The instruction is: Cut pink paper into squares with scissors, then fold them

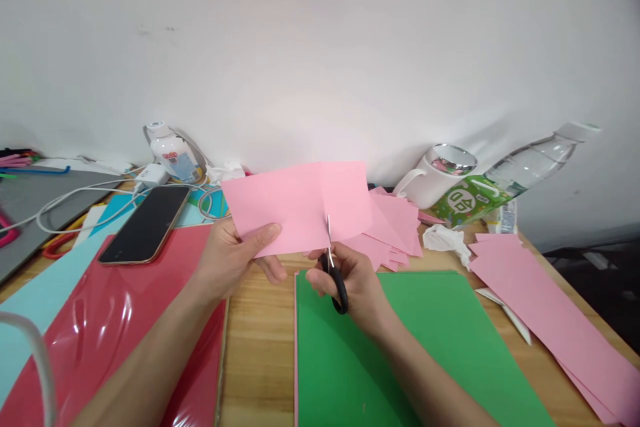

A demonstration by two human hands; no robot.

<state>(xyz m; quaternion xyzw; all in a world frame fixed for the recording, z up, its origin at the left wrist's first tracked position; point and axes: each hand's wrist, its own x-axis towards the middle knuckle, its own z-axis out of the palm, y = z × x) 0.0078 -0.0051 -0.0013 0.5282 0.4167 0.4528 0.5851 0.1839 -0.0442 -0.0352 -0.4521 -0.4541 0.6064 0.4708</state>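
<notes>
My left hand (231,261) pinches the lower left edge of a pink paper sheet (280,203), held up above the wooden table (257,340). My right hand (353,280) grips black-handled scissors (336,273). Their blades point upward into the sheet's bottom edge, and a cut line runs up the paper from there. A green paper sheet (415,347) lies under my right hand.
A stack of cut pink pieces (395,223) lies behind the sheet and long pink strips (545,313) at right. A phone (146,223) rests on a red plastic folder (105,327). White mug (433,177), water bottle (505,183), crumpled tissue (446,240) and cables (95,203) stand at the back.
</notes>
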